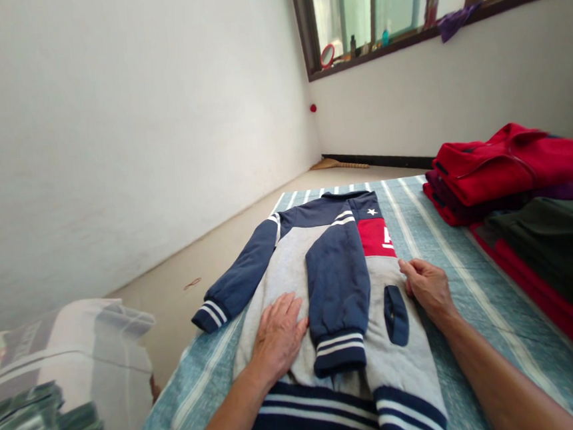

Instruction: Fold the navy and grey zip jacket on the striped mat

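Observation:
A grey and navy jacket [287,268] with striped cuffs and hem lies spread on a blue striped bedsheet [205,383]. One sleeve is folded down over its middle, while the other sticks out to the left. My left hand [280,329] rests flat on the grey body, its fingertips beside the folded sleeve. At the jacket's right edge, just below the red panel, my right hand [427,287] has its fingers curled and pinched on the grey side of the jacket.
Stacked folded clothes stand on the right, with a red garment [517,161] and a dark green garment [560,244]. A packed plastic bag [87,346] sits at lower left. A white wall [132,121] rises on the left, and a windowsill [392,48] holds small bottles and a mirror.

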